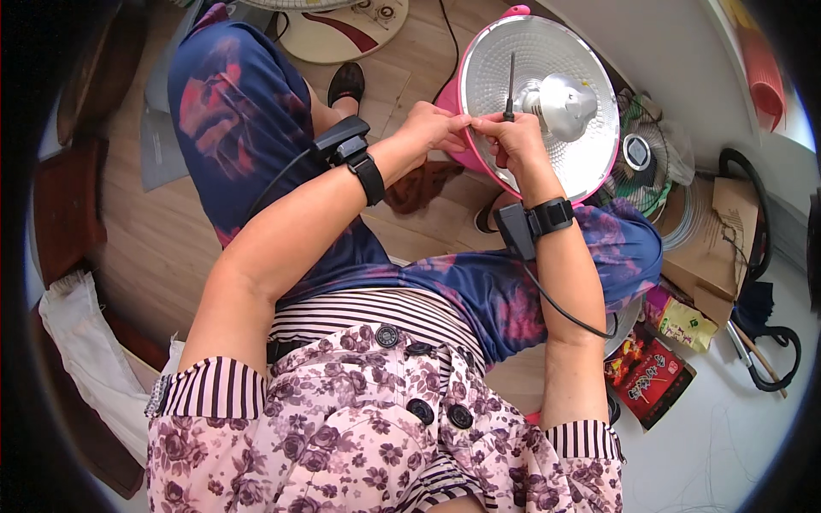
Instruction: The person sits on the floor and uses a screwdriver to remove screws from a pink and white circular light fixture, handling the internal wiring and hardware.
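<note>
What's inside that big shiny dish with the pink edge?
Inside the silver reflector dish sits a rounded silver centre piece. The right hand, holding a screwdriver in front, covers part of the dish's left side, so that bit is hidden.

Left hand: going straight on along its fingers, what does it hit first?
Most likely the left edge of the pink-rimmed metal dish; the left hand seems right at it. The right hand is close beside, so the exact order is unclear in depth.

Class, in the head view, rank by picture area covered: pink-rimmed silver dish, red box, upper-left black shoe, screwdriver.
1. Pink-rimmed silver dish
2. Red box
3. Black shoe
4. Screwdriver: thin, its handle partly hidden by the right hand
</note>
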Action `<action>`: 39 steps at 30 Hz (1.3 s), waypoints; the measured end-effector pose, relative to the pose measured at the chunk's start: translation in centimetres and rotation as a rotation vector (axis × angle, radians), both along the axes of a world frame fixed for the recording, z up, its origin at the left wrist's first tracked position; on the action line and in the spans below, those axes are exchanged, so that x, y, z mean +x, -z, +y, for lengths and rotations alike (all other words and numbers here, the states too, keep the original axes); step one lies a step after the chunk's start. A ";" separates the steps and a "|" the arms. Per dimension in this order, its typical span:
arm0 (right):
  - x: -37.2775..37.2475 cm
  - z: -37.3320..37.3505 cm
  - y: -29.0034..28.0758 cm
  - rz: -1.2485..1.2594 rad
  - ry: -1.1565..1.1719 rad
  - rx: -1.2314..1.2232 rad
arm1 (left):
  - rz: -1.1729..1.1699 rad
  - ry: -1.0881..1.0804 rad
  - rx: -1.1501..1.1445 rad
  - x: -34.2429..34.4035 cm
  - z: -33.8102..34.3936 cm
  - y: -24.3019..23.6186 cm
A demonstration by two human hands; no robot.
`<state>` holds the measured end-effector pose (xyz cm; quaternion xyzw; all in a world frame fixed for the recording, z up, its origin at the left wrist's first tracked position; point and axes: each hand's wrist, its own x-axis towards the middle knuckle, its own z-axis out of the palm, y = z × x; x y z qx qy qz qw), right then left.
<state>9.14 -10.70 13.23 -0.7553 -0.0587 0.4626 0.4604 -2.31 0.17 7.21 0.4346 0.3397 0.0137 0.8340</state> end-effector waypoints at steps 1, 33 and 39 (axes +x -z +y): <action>-0.1 0.0 0.0 -0.007 0.008 0.013 | -0.004 0.000 0.002 0.0 0.0 -0.1; -0.3 0.6 0.1 -0.058 -0.064 -0.055 | 0.050 0.053 0.108 -0.3 -0.4 -0.9; -0.1 0.3 0.2 0.009 0.005 0.016 | 0.023 -0.106 0.116 -0.6 -1.2 -2.2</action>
